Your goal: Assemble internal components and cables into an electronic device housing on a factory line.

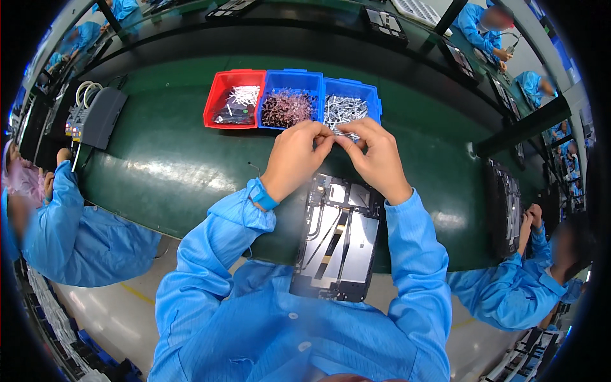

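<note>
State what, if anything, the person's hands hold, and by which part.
The left hand and right hand meet at the fingertips; anything between them is too small to make out, so whether anything is held, and by which part, cannot be told.

The single view looks steeply down from the wearer's head, facing forward across the desk (159,184). The fingers (318,129) lie close, just above the centre; sleeves (207,248) rise from below. The wide fisheye bends straight edges and takes in co-workers (83,232) at both sides.

Table (172,165) is dk green, device (358,239) blk/silver, blue sleeves (417,261) prob. fine-striped.
</note>
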`<control>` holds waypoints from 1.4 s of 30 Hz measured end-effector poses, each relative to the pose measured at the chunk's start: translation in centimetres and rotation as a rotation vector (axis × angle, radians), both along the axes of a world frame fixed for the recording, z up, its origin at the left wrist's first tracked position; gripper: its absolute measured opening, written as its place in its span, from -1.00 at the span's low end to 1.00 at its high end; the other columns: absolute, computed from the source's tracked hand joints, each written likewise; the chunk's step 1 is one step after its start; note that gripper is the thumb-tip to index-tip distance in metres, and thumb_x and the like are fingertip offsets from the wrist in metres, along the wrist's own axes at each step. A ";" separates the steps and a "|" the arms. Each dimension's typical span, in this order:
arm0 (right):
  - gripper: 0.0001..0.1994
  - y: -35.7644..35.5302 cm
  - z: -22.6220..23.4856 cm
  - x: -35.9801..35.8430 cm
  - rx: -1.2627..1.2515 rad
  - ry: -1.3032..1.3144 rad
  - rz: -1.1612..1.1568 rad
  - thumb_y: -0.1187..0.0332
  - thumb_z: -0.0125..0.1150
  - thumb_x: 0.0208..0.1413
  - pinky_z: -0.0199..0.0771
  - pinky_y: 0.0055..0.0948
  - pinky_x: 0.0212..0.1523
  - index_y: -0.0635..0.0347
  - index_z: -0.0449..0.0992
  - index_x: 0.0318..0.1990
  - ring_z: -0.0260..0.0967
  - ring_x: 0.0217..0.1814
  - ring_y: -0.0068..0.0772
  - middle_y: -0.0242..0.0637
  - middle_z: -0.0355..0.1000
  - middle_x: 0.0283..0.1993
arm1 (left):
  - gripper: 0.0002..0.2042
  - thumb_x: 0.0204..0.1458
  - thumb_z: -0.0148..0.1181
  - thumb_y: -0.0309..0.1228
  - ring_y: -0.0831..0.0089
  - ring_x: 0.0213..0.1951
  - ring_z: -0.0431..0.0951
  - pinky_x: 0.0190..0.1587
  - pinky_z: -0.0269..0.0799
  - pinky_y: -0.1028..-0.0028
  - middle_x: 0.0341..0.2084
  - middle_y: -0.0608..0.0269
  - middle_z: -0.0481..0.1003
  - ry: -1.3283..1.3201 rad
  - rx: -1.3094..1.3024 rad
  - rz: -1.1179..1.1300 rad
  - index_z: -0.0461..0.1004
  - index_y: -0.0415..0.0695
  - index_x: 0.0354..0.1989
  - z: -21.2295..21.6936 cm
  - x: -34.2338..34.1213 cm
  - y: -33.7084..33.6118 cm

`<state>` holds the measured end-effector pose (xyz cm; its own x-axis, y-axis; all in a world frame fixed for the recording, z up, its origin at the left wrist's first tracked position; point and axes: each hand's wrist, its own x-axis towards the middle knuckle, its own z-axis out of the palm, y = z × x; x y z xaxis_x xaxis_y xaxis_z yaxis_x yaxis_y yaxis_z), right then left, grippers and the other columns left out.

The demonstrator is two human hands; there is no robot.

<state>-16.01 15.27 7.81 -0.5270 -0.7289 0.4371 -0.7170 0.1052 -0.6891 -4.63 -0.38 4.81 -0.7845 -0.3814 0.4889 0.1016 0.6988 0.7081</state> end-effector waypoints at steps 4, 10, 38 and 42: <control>-0.83 0.9 -0.2 0.4 -0.004 -0.062 0.037 0.46 0.40 0.20 0.58 -0.39 -0.31 0.35 0.68 -0.12 0.59 -0.35 -0.35 -0.15 0.59 -0.23 | -0.84 0.21 0.36 -0.42 0.59 -0.60 0.46 -0.50 0.38 0.48 -0.42 0.24 0.64 -0.061 0.097 -0.036 0.67 -0.29 -0.19 1.4 1.8 0.6; -0.89 2.5 0.8 2.1 0.096 -0.352 0.032 0.48 0.43 0.22 0.41 -0.60 -0.44 0.33 0.67 -0.16 0.42 -0.37 -0.70 -0.32 0.56 -0.30 | -0.81 0.32 0.30 -0.37 0.71 -0.41 0.51 -0.36 0.41 0.62 -0.41 0.35 0.60 -0.229 0.829 -0.250 0.65 -0.27 -0.12 1.8 3.9 1.0; -0.94 11.7 -6.5 10.3 -0.402 -0.735 -0.144 0.52 0.17 0.41 0.32 -0.61 -0.50 0.34 0.46 -0.12 0.31 -0.55 -0.68 -0.30 0.53 -0.36 | -0.29 0.25 0.37 -0.19 0.49 -0.41 0.62 -0.38 0.52 0.44 -0.02 -0.02 0.60 -0.707 0.520 -0.298 0.30 -0.55 0.36 0.3 14.8 4.5; -0.95 11.5 -6.6 11.0 -0.366 -0.653 -0.230 0.53 0.16 0.40 0.32 -0.63 -0.51 0.34 0.47 -0.12 0.30 -0.56 -0.70 -0.27 0.55 -0.35 | -0.40 0.28 0.38 -0.22 0.64 -0.31 0.58 -0.40 0.45 0.55 -0.14 0.23 0.59 -0.603 1.069 -0.283 0.36 -0.38 0.33 -0.1 12.7 6.7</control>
<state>-5.04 26.81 1.18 -0.8805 -0.4392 0.1783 -0.1425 -0.1136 -0.9833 8.04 6.37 4.76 -0.8941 -0.1471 -0.4230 -0.3816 -0.2444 0.8914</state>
